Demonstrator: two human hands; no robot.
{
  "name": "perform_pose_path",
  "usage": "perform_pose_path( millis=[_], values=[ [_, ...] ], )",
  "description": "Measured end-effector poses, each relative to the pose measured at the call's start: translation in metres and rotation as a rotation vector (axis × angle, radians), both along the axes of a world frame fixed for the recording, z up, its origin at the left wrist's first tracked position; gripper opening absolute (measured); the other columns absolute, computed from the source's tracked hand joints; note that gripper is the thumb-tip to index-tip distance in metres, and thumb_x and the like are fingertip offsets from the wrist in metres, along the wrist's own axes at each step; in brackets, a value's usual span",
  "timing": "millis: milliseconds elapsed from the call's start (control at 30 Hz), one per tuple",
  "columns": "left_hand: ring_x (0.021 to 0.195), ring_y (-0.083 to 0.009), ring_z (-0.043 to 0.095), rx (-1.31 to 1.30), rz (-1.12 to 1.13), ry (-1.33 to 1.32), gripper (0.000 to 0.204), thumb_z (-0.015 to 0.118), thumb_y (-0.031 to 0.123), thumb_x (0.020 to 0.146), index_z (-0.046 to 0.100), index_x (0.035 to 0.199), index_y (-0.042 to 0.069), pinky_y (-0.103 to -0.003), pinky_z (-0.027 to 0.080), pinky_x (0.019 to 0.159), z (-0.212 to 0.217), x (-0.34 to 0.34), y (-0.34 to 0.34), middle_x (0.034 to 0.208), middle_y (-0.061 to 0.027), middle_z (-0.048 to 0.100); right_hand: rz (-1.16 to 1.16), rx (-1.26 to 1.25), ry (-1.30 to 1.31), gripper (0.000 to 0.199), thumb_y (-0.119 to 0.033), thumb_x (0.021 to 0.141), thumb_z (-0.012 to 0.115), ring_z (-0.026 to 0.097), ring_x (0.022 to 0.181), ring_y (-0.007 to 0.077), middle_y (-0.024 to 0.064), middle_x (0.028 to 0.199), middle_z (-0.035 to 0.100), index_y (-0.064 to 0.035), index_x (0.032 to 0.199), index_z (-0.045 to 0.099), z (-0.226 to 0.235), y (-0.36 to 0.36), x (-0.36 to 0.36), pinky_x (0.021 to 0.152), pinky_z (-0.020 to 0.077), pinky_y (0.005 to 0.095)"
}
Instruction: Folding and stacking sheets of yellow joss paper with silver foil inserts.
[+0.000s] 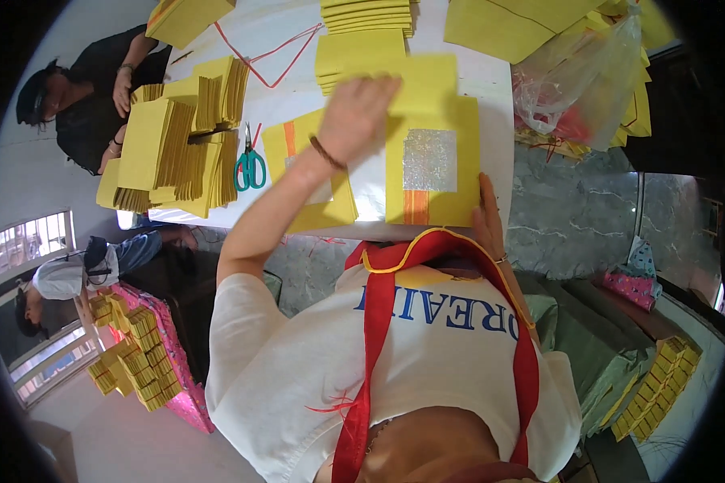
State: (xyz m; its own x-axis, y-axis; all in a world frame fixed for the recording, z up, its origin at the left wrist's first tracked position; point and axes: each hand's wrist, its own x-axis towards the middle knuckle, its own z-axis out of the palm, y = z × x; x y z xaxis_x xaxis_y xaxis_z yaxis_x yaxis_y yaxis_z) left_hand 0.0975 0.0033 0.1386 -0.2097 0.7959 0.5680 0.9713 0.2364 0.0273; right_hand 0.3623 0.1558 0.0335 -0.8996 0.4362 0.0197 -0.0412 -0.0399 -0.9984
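My left hand (354, 117), a brown bracelet on its wrist, is closed at the left edge of a yellow paper sheet (428, 80). The sheet lies across the top of a yellow paper stack in front of me; its fingertips are partly hidden. That stack's top sheet (396, 153) bears a silver foil square (429, 159) above an orange band. Along the stack's right edge my right hand (490, 217) rests with fingers stretched out. Under my left forearm lie more yellow sheets with orange and silver patches (330, 205).
Green-handled scissors (251, 169) lie left of my forearm, beside bundled yellow paper (149, 145). Red string (275, 84) and further yellow stacks (358, 52) are at the back of the white table (370, 197). A clear plastic bag (572, 80) hangs right. Another person (89, 101) sits at the far left.
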Motion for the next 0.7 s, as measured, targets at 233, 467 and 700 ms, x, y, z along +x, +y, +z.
perform_pose_path(
  millis=[233,467,700],
  values=[
    [0.089,-0.0221,0.053,-0.11,0.178,0.18,0.041,0.054,0.007,0.073,0.053,0.114,0.012,-0.036,0.041,0.073,-0.06,-0.123,0.013,0.101,-0.0016,0.058,0.037,0.529,-0.128,0.054,-0.018,0.082,0.058,0.028,0.13,0.0338,0.0215,0.142,0.026,-0.0005,0.13,0.04,-0.003,0.0,-0.005,0.105,0.0261,0.0384],
    [0.089,-0.0216,0.053,-0.252,0.158,0.076,0.036,0.054,0.009,0.077,0.053,0.112,0.014,-0.036,0.041,0.072,-0.082,-0.131,0.015,0.097,-0.0009,0.058,-0.009,0.491,-0.151,0.053,-0.018,0.079,0.061,0.037,0.125,0.0355,0.024,0.138,0.033,-0.0019,0.127,0.044,-0.012,0.001,-0.004,0.101,0.0316,0.0388],
    [0.092,-0.0224,0.052,-0.252,0.178,0.091,0.038,0.052,0.01,0.078,0.05,0.115,0.014,-0.036,0.041,0.075,-0.083,-0.129,0.008,0.102,-0.0023,0.056,-0.013,0.462,-0.114,0.054,-0.02,0.079,0.061,0.039,0.123,0.0362,0.0247,0.136,0.035,-0.0029,0.127,0.045,-0.013,0.0,-0.004,0.1,0.0329,0.0396]
  ],
)
